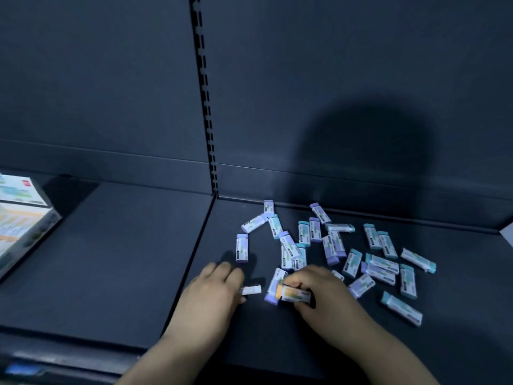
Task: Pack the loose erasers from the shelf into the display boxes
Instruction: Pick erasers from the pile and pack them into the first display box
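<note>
Several loose erasers [330, 245] in white sleeves with purple or teal ends lie scattered on the dark shelf [125, 259]. My left hand [213, 290] rests palm down with its fingers closed on a white eraser [251, 290] that sticks out to the right. My right hand [319, 290] grips an orange-ended eraser [294, 294] lying sideways, just over a purple-ended one [273, 287]. Two display boxes [22, 218] stand stacked at the far left edge of the shelf, apart from both hands.
A slotted upright [206, 107] divides the dark back panel. The shelf's front rail with a blue price tag [23, 369] runs along the lower left. A pale corner of something [508, 233] shows at the right edge.
</note>
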Tool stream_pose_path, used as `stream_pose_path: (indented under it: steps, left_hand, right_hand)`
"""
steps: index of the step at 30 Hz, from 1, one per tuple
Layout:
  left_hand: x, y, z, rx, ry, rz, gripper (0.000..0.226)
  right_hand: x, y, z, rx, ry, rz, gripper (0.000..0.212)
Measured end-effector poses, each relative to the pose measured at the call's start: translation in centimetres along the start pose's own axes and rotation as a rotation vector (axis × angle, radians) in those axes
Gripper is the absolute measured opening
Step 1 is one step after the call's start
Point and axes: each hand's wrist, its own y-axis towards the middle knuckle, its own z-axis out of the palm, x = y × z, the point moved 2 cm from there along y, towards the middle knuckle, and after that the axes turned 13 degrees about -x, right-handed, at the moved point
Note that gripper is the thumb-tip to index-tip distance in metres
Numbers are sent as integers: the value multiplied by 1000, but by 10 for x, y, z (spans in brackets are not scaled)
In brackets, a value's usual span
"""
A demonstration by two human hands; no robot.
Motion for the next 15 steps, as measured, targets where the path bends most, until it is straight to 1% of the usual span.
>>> stream_pose_path:
  steps: [3, 6, 8, 9, 15]
  left_hand:
    - [6, -3, 1, 21, -123, -36, 44]
    - [6, -5, -2, 68, -219, -56, 25]
    - [4, -5, -4, 85, -252, -55, 9]
    - [4, -6, -4, 97, -256, -55, 5]
    - [9, -6, -8, 200, -305, -29, 12]
  right_hand:
    - [-1, -2, 1, 4, 8, 27, 32]
    - [0, -5, 3, 7, 3, 54, 38]
    - [3, -7, 4, 10, -28, 59, 38]
    - [4, -9, 4, 11, -42, 61, 39]
    - [10, -17, 4, -8, -53, 116, 32]
